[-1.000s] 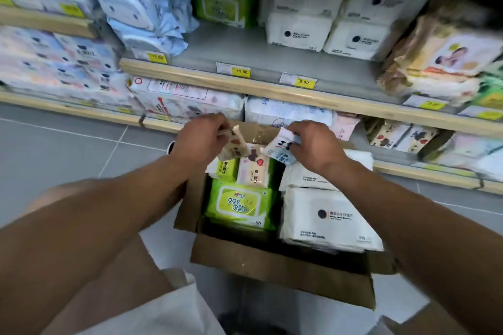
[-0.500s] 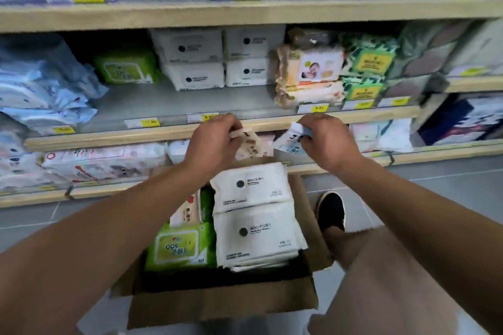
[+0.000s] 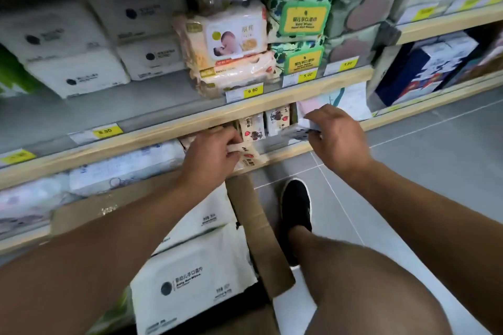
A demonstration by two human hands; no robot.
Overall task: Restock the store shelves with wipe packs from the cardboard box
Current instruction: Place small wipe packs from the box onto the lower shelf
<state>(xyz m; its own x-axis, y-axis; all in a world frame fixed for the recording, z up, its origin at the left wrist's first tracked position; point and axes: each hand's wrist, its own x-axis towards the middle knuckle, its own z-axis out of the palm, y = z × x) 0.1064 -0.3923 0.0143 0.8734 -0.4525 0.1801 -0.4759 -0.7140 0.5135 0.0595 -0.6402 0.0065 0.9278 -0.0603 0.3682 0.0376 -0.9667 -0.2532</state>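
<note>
Pale wood edging runs along the front lip of the lowest shelf [image 3: 285, 151], and both of the person's hands are at that lip. The left hand [image 3: 211, 152] is curled tight around a small cream wipe pack with red print [image 3: 249, 158], holding it right at the shelf edge, just in front of two similar small packs standing upright [image 3: 253, 130] farther in. The right hand [image 3: 337, 139] is closed over a small white pack with dark print [image 3: 300, 132], a little to the right of the standing ones and in front of a pale pink-and-white pack [image 3: 345, 100] lying at the back.

Between the two hands a short strip of grey shelf floor shows open. Overhead, the wooden edge of the next shelf up [image 3: 190, 122] hangs close above the knuckles, so the gap to reach through is low.

Near the person, the brown cardboard box [image 3: 261, 226] sits on the grey tiled floor [image 3: 435, 158], pressed up near the shelf front, with large white wipe packs [image 3: 196, 277] inside. Its right wall lies just beside a black shoe [image 3: 296, 212]. Right of the shoe the floor is open.
</note>
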